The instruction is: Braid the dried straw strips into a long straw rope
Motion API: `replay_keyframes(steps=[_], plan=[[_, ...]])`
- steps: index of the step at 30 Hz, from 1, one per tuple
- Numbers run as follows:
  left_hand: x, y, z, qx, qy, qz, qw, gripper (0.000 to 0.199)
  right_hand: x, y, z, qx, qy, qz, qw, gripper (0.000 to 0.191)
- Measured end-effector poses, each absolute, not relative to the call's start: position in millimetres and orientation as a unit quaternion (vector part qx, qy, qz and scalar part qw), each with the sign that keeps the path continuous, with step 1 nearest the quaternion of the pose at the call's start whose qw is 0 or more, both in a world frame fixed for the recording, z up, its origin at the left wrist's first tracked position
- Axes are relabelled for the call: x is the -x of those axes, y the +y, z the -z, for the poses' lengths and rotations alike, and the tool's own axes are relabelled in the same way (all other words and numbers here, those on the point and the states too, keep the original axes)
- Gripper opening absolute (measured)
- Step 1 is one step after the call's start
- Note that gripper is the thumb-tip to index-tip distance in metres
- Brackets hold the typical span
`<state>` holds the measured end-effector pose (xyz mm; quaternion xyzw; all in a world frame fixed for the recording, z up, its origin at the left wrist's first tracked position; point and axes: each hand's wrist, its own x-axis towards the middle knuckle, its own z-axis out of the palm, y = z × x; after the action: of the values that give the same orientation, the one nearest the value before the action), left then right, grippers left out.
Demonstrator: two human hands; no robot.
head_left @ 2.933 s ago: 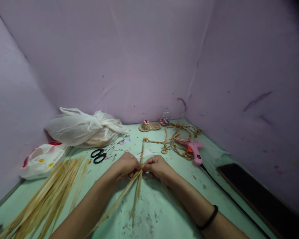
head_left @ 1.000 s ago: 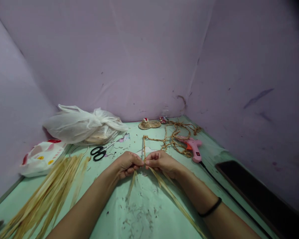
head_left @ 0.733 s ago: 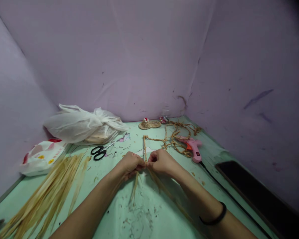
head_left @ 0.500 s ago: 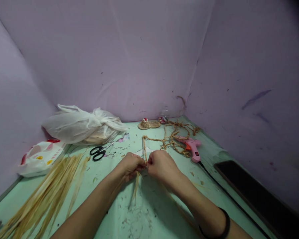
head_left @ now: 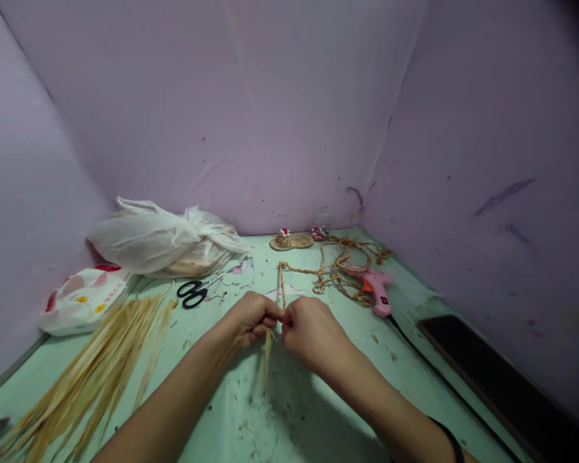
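My left hand and my right hand meet at the middle of the table, fingers closed on the near end of a twisted straw cord. From my fingertips the cord runs away from me, bends at a corner and joins a loose tangle of the same cord on the right. Pale loose strands hang below my left fingers. My fingers hide the exact spot where the cord is pinched.
Dried straw strips lie at left, near black-handled scissors, a tied white bag and a printed packet. A small woven slipper sits at the back. A pink glue gun and a dark flat slab are right.
My hands have drawn closer together, fingertips now touching at the cord. My right forearm has shifted right and lower. The view has moved slightly.
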<state>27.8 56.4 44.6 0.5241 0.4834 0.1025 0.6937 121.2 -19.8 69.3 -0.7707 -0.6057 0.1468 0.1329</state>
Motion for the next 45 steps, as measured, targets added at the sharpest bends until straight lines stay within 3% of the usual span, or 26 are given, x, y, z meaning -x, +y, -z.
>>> replay_keyframes(steps=[6,9,14,18,22,28,32,36,43,45], plan=[[-22.0,62.0,-41.0,-0.563,0.458,-0.128,0.676,0.002,-119.4,-24.6,-76.8,0.745,-0.635,-0.164,0.124,0.017],[-20.8,63.8,-39.0,-0.567,0.454,-0.102,0.68,0.006,-142.8,-18.7,-75.7,0.686,-0.644,-0.299,0.161,0.013],[-17.1,67.3,-34.9,-0.57,0.419,-0.076,0.703,0.014,-173.1,-1.8,-60.2,0.687,-0.418,-0.471,0.361,0.01],[-16.8,67.7,-30.8,-0.568,0.405,-0.084,0.711,0.011,-155.6,0.3,-50.0,0.6,-0.36,-0.619,0.356,0.009],[-16.2,65.7,-28.4,-0.576,0.403,-0.089,0.706,0.009,-138.9,-0.9,-36.2,0.622,-0.367,-0.598,0.347,0.013],[-16.8,59.4,-21.4,-0.62,0.433,-0.093,0.648,0.008,-138.7,-6.2,-6.2,0.655,-0.44,-0.458,0.41,0.021],[-18.1,55.4,-20.7,-0.631,0.454,-0.1,0.621,0.006,-138.0,-9.8,-2.8,0.661,-0.412,-0.458,0.429,0.016],[-18.3,51.9,-29.3,-0.685,0.484,-0.095,0.536,0.005,-136.3,-10.1,-8.7,0.66,-0.388,-0.472,0.436,0.012],[-28.9,21.1,-47.6,-0.807,0.532,-0.097,0.238,0.013,-136.5,-9.8,-12.6,0.605,-0.328,-0.53,0.495,0.007],[-34.7,3.5,-49.2,-0.812,0.534,-0.108,0.211,0.016,-135.9,-9.6,-11.6,0.599,-0.304,-0.532,0.515,0.007]])
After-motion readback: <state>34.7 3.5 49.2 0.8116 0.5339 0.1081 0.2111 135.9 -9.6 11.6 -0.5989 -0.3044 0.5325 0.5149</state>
